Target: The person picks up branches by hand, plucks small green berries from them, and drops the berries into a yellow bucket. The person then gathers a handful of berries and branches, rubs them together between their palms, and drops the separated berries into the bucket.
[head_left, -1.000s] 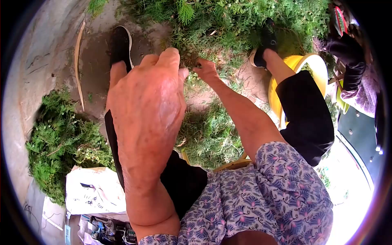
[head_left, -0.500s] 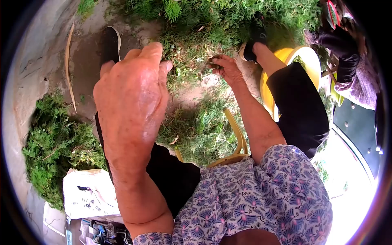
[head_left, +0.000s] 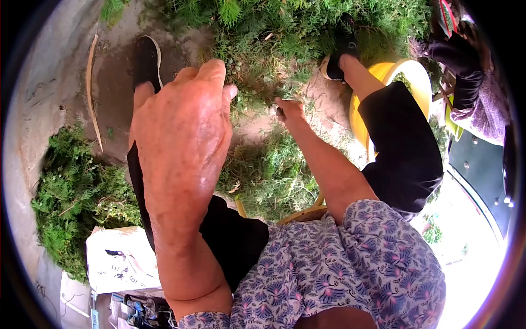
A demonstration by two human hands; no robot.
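Observation:
My left hand (head_left: 181,131) is large and close in the head view, its back toward me. Its fingers curl forward and closed, with the thumb tip showing at the right; whatever they hold is hidden behind the hand. Lower and to the right, my right hand (head_left: 290,111) is closed, with the index finger pointing left. A small dark object (head_left: 280,114) shows at its fingers, too small to name. Beyond both hands lie cut evergreen sprigs (head_left: 257,71) on bare ground.
Leafy branches (head_left: 296,22) are heaped at the top, and another green pile (head_left: 71,192) lies left above a white printed sack (head_left: 120,260). A yellow plastic chair (head_left: 419,82) stands right, near another person's purple sleeve (head_left: 485,112). A long wooden strip (head_left: 90,88) lies left.
My right hand has moved left and slightly down, toward my left hand, and its fingers have turned. My left hand has shifted slightly right.

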